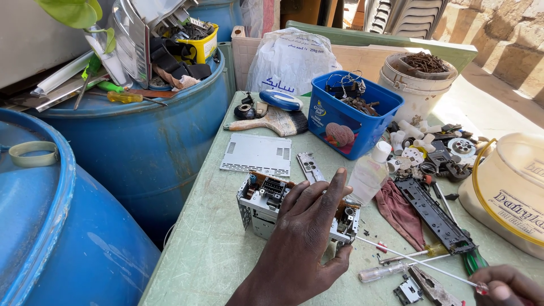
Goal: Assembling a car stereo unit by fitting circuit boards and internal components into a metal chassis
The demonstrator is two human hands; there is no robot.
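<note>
My left hand (309, 232) lies spread over an opened metal electronic unit (266, 201) with a circuit board inside, on the pale green table (198, 249). Fingers rest on top and the thumb hooks its near right corner. My right hand (504, 285), at the bottom right corner, grips the clear handle of a long thin screwdriver (413, 262). The shaft slants up-left, with its tip at the unit's right end beneath my left hand.
A grey vented cover plate (256, 153), a narrow metal bracket (309, 166), a small clear bottle (369, 173), a black panel strip (433, 213), more screwdrivers (396, 266) and a paintbrush (272, 122) lie around. A blue tub of scrap (357, 110), white buckets and blue barrels (147, 130) border the table.
</note>
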